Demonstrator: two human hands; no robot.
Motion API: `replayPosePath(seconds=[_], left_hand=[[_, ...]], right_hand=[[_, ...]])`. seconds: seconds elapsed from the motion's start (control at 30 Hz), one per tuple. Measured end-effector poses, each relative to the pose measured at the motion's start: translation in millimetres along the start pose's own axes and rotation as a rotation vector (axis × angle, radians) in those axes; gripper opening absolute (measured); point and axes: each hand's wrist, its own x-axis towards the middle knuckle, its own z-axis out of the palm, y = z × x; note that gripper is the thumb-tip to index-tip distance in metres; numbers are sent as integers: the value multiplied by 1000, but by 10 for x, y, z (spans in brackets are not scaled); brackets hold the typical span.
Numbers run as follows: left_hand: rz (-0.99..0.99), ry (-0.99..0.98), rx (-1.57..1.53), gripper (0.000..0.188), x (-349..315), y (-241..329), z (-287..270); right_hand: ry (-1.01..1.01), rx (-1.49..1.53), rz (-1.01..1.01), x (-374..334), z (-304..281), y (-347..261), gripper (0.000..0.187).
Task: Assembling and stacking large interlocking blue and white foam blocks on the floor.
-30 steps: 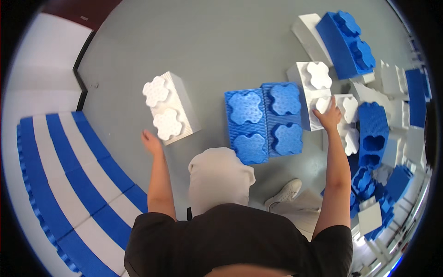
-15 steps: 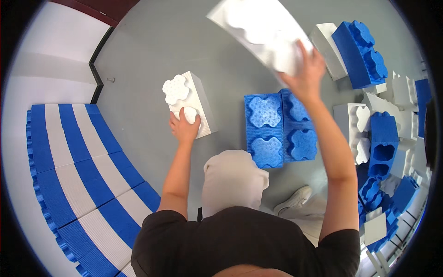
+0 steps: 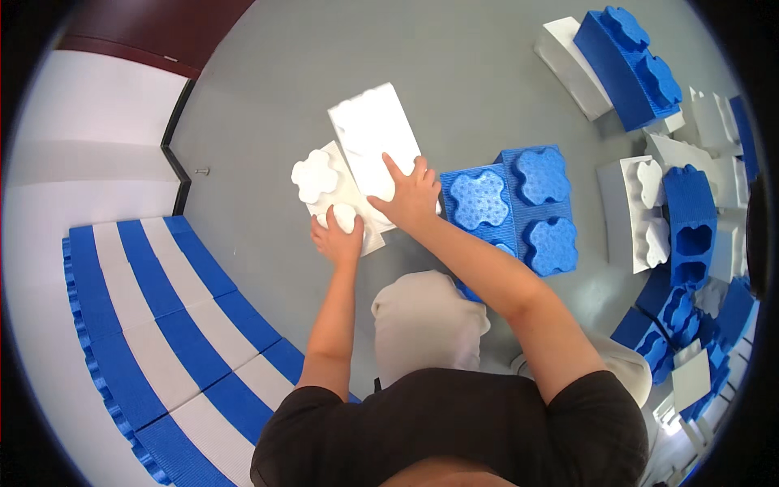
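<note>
Two large white building blocks with clover-shaped studs stand side by side on the grey floor ahead of me. My left hand (image 3: 339, 240) is curled round the near stud of the left white block (image 3: 347, 188). Thumb and fingers of my right hand (image 3: 412, 193) grip the near end of the right white block (image 3: 388, 122), which overlaps the left block's right side in view. Glare washes out its studs, and I cannot tell whether it rests fully on the floor. Just right of that hand, two blue blocks (image 3: 510, 195) lie side by side, studs up; my right forearm partly covers them.
Along the left wall runs a blue-and-white striped row of blocks (image 3: 174, 316). A blue block (image 3: 621, 73) leans by a white one (image 3: 568, 69) at the far right. More blocks (image 3: 690, 219) are heaped along the right side. A dark red panel (image 3: 154, 32) stands far left.
My right hand has brought the white block left and down beside the other white block. My left hand keeps its hold on the left block's near stud.
</note>
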Motion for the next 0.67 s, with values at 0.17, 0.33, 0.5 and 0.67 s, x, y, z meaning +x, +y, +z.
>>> replayPosePath(seconds=[0.17,0.33,0.5,0.67], left_hand=[[1,-31,-10,76,35,8,-15],[93,-93,-50,75,98,62,-114],[66,-168,-98,75,11,-1,-127],[112,-161,-73,77,-223,-95,-155]], right_hand=[[-295,-99,63,76,165,421,70],[-422,-64,-114,-101,116,503,69],[-315,-29,-118,-195,245,628,72],[-400,-1,-138,-175,179,671,81]])
